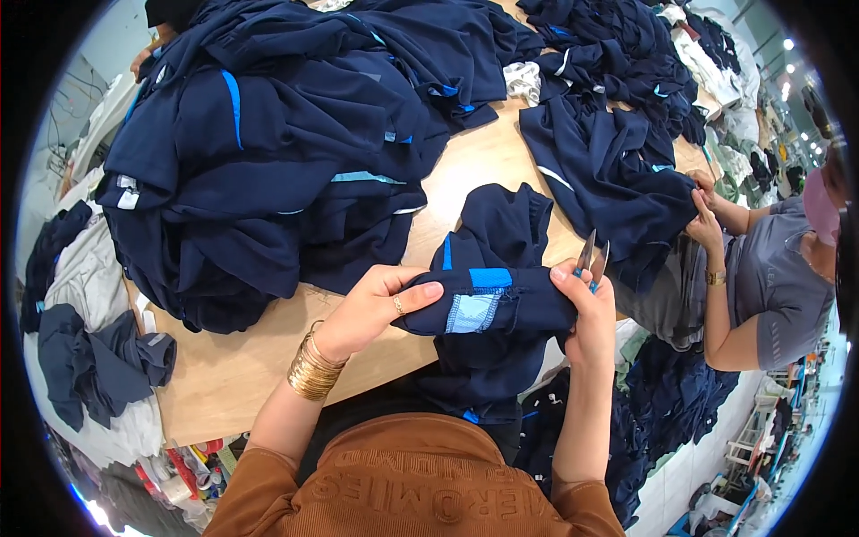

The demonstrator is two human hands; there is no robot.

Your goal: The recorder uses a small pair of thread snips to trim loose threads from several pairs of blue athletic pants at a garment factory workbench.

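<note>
A navy garment point(541, 300) is stretched between my two hands above the table's near edge. Its held band shows a bright blue panel above a pale blue panel with stitched edges, and loose threads hang beside them. My left hand point(383, 304) grips the band's left end, thumb on top. At the right end, my right hand point(586, 309) pinches the cloth and also keeps a small pair of scissors point(594, 255) in its grasp, blades pointing up and apart. The rest of the garment drapes over the table and hangs below the band.
A large heap of navy garments point(268, 152) covers the wooden table point(259, 376) at left. More navy clothing point(617, 54) lies at the far right. On my right, a co-worker point(761, 259) handles another navy garment point(617, 161). Dark cloth point(662, 403) is piled below the table's right side.
</note>
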